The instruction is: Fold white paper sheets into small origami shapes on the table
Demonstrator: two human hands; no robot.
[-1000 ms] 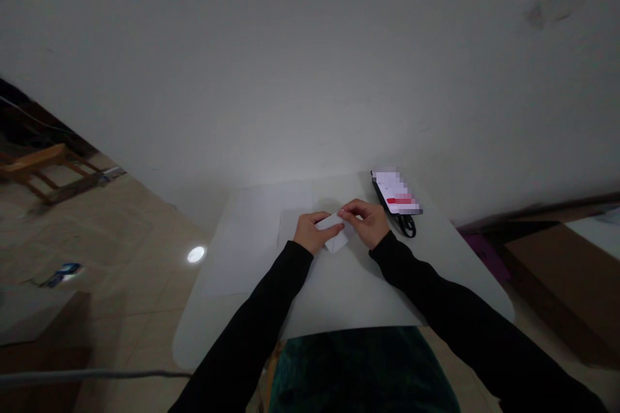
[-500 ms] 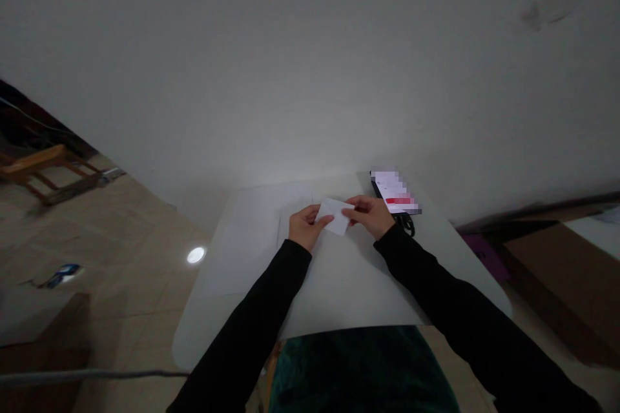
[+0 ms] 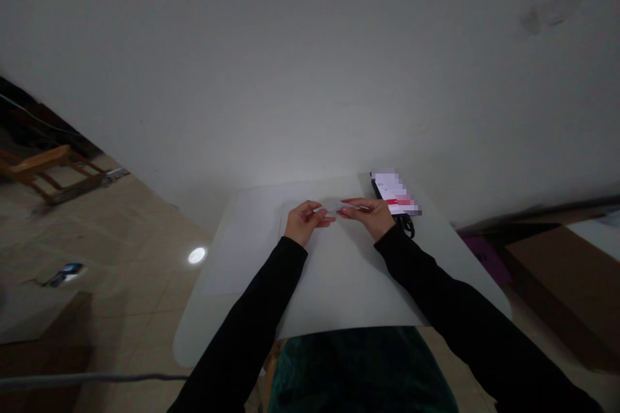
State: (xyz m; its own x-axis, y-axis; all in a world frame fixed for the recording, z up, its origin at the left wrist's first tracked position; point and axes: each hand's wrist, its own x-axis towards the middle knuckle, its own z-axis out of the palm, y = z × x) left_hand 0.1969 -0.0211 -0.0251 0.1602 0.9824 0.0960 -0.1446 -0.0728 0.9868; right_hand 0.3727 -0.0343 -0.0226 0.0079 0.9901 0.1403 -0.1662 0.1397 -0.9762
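A small piece of white paper (image 3: 336, 208) is pinched between my two hands, above the table, and shows almost edge-on as a thin strip. My left hand (image 3: 306, 222) grips its left end with thumb and fingertips. My right hand (image 3: 369, 215) holds the right end the same way. Below them lies a large white sheet (image 3: 339, 284) on a pale rounded table (image 3: 191, 345). Both forearms are in black sleeves.
A black phone-like device (image 3: 390, 193) under a blurred white label lies at the far table edge, with a black cord (image 3: 407, 226) beside it. A wooden stool (image 3: 41, 171) stands on the tiled floor at left. A cardboard box (image 3: 557, 277) sits at right.
The paper has turned from showing its flat white face to nearly edge-on. Both hands have rotated with it and risen slightly, fingertips now pinching its ends.
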